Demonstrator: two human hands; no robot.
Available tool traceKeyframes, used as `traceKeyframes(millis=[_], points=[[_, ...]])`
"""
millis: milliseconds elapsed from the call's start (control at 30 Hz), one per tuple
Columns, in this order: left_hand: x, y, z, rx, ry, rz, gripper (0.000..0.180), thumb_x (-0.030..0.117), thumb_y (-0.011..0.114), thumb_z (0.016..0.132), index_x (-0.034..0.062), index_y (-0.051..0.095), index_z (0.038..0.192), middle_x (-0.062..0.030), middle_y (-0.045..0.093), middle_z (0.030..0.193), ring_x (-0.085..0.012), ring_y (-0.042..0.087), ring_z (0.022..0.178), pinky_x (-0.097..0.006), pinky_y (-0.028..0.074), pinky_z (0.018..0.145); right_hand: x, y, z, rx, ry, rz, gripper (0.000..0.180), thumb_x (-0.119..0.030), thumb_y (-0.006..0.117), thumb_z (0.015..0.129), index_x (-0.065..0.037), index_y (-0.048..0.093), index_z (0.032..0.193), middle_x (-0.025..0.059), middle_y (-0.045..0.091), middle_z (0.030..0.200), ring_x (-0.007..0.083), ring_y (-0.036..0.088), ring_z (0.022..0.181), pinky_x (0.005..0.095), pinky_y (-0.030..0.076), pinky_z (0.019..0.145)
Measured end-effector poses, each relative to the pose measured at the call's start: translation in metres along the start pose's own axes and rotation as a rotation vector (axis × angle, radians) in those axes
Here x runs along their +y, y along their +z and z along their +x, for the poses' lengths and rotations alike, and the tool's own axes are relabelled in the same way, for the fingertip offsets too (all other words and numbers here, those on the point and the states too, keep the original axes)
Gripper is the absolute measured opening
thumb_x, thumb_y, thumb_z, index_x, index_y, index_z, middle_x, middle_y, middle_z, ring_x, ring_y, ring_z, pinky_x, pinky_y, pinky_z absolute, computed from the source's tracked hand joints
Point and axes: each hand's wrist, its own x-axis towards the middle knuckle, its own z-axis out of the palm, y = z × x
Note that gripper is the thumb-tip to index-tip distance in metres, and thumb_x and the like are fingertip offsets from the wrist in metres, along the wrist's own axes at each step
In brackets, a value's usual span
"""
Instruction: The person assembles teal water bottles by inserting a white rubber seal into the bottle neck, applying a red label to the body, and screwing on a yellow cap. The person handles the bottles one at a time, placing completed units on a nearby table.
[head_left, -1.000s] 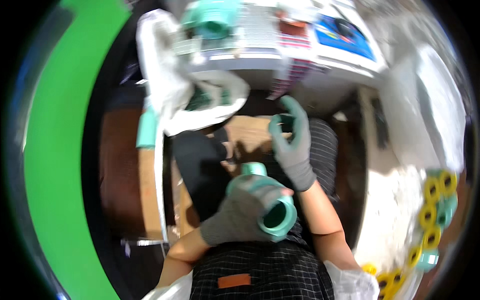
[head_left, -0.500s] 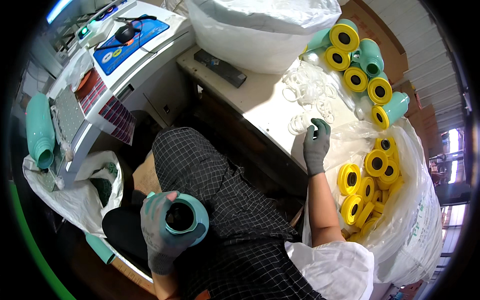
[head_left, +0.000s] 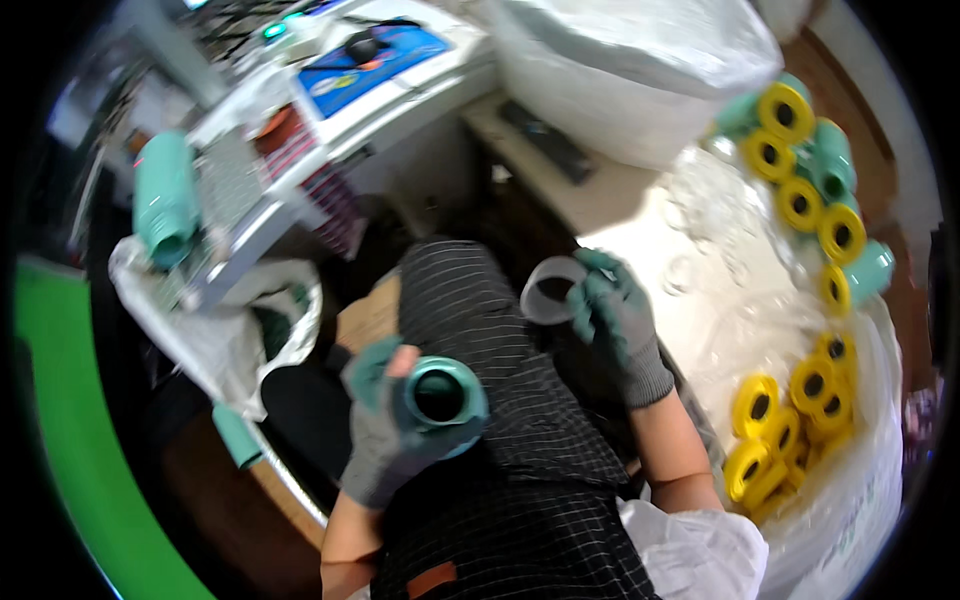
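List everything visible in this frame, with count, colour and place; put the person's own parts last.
Teal roll: one, in left hand, over lap.
Clear ring: one, translucent, in right hand.
Yellow-capped rolls: many, yellow and teal, right side on plastic bag.
Teal tube: one, upper-left shelf.
White sack: one, top centre.
Blue tray: one, top.
Left hand: grey-teal glove, fingers around roll.
Right hand: grey-teal glove, pinching ring.

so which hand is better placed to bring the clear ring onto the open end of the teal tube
Right, probably. The right hand already pinches the clear ring above the lap, apart from the teal tube. The left hand is wrapped around that tube, its open end facing up, so it can only steady it.
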Motion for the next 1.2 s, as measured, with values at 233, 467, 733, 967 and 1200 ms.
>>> traceKeyframes(millis=[233,467,733,967,1200], points=[[-0.004,-0.019,-0.011,-0.042,0.151,0.048,0.037,0.036,0.09,0.07,0.0127,0.074,0.092,-0.0028,0.067,0.103,-0.0319,0.064,0.112,-0.044,0.061,0.08,0.026,0.091,-0.028,-0.555,0.013,-0.248,0.038,-0.016,0.066,0.097,0.001,0.06,0.13,0.0069,0.065,0.081,0.0115,0.06,0.06,0.027,0.048,0.054],[-0.009,-0.021,-0.015,0.036,0.154,-0.005,0.034,0.036,0.09,0.066,0.0146,0.072,0.085,-0.002,0.068,0.105,-0.0345,0.064,0.112,-0.045,0.06,0.08,0.013,0.086,-0.036,-0.832,-1.219,-1.033,0.033,-0.028,0.073,0.083,-0.016,0.073,0.114,0.0031,0.07,0.107,0.0163,0.065,0.07,0.031,0.051,0.058],[-0.012,-0.03,-0.009,-0.02,0.149,0.071,0.04,0.042,0.089,0.062,0.011,0.069,0.08,-0.0046,0.063,0.098,-0.032,0.062,0.103,-0.043,0.059,0.073,0.014,0.094,-0.036,-0.846,-1.268,-1.064,0.04,-0.042,0.077,0.08,-0.008,0.071,0.101,0.0087,0.066,0.114,0.0233,0.067,0.096,0.0365,0.054,0.078],[-0.016,-0.037,0.0,-0.097,0.127,0.001,0.04,0.042,0.088,0.062,0.0102,0.07,0.078,-0.0061,0.062,0.096,-0.0292,0.061,0.092,-0.046,0.053,0.075,0.012,0.102,-0.057,-0.844,-0.999,-1.202,0.047,-0.045,0.08,0.079,-0.011,0.067,0.11,0.0068,0.061,0.12,0.025,0.061,0.11,0.0407,0.051,0.085],[-0.009,-0.047,0.003,-0.199,0.241,0.202,0.035,0.039,0.087,0.063,0.0124,0.072,0.08,-0.0047,0.063,0.095,-0.0295,0.059,0.093,-0.048,0.051,0.08,0.017,0.094,-0.057,-0.937,-0.742,-1.047,0.045,-0.035,0.083,0.079,-0.012,0.064,0.113,0.007,0.06,0.112,0.0259,0.061,0.096,0.0403,0.051,0.077]])
